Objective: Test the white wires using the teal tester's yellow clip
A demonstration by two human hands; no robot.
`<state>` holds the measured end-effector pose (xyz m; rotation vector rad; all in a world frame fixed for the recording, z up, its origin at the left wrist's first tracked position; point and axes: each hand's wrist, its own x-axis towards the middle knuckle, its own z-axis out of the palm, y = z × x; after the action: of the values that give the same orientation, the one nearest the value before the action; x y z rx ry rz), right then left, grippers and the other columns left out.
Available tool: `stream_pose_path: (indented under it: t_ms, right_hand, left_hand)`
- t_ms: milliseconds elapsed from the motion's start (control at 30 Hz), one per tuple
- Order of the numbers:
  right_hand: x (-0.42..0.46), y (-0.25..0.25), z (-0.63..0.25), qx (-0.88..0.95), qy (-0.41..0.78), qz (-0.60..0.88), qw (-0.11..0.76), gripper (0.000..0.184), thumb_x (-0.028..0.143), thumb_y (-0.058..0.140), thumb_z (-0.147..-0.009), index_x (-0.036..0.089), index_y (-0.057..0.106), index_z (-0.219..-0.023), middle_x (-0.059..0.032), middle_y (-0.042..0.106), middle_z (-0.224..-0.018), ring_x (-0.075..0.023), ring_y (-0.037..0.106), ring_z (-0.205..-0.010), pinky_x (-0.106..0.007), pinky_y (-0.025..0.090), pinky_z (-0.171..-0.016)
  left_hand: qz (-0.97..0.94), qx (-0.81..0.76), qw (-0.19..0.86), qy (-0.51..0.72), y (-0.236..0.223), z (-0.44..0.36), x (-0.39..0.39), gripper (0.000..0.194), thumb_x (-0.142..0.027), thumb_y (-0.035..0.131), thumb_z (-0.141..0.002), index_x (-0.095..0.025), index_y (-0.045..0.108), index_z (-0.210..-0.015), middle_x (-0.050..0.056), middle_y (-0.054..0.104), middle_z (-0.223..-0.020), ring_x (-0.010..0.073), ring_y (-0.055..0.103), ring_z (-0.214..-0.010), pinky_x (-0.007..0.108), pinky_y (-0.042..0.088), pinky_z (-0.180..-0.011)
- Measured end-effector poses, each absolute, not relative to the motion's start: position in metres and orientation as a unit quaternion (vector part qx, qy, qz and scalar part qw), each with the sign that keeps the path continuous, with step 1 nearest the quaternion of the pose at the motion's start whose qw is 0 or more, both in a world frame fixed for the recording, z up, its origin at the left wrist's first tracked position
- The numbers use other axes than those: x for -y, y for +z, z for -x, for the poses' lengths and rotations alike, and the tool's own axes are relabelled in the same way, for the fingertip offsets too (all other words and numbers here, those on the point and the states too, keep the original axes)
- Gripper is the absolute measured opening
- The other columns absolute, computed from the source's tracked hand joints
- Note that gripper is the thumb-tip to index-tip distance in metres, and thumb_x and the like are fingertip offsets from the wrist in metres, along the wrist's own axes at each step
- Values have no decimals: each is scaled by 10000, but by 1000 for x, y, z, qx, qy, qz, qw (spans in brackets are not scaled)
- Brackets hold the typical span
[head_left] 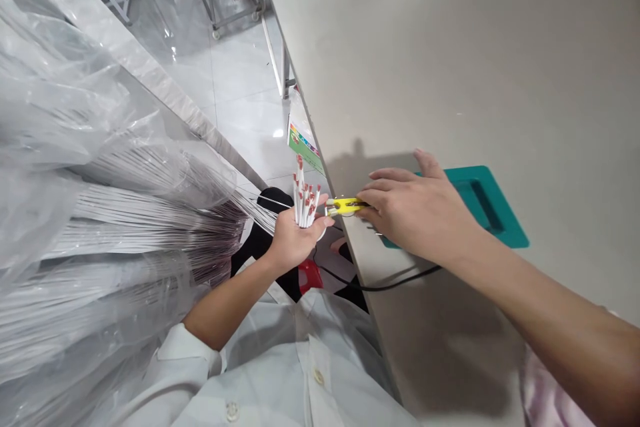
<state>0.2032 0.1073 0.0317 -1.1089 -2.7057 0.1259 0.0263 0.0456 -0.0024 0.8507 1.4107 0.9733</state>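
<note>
My left hand (296,240) is closed around a bundle of thin white wires (305,203), just off the table's edge. The bundle's reddish tips point upward out of my fist, and its length trails left toward the larger mass of wires. Between the thumb and fingers of my right hand (410,210) is a pair of small yellow snips (345,205). The tip of the snips is close beside the fingers of my left hand; I cannot tell whether it touches a wire. Partly under my right hand lies a teal tray (515,237) with a recessed middle.
Plastic-wrapped white wires (130,227) fill the left side. The pale table (475,67) spans the right, with a black cable (395,285) over its edge. Below are a red object (310,275) and a green printed card (305,147). A wheeled metal rack (207,0) stands behind.
</note>
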Motion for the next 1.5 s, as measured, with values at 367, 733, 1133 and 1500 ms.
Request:
stream_pose_path:
  t_ms: [367,733,1133,1500]
  right_hand:
    - [-104,40,-198,920,-15,391,-4,106,272,604,-783,186,663,-799,-107,685,-838,-326,601,-895,-677,180,-980]
    - [-103,21,-203,917,-16,376,130,439,516,578,-775,203,632,-1079,-122,681,-847,-342,578,-859,-714,129,-972]
    - [-46,31,-175,823,144,384,393,200,160,557,-830,210,675,-984,-90,682,-908,-204,642,-844,-345,544,-737]
    - [-28,0,-145,581,537,414,450,146,342,708,-722,309,742,-860,-30,659,-797,-153,594,-748,-276,527,-566]
  left_hand:
    - [-372,-624,544,419,-5,-30,-44,393,-187,689,-679,-150,681,-1070,49,708,-864,125,606,-665,251,494,-668]
    - [-365,-632,538,421,-4,-24,-40,387,-208,687,-683,-169,680,-1069,27,696,-826,76,534,-536,230,450,-572]
    - [-331,-577,585,464,11,-2,-21,214,-280,706,-646,-131,627,-778,7,659,-634,29,375,-384,192,272,-380]
    - [-379,-468,673,430,2,17,-7,288,-385,705,-678,-103,683,-733,-7,568,-517,20,313,-385,207,219,-413]
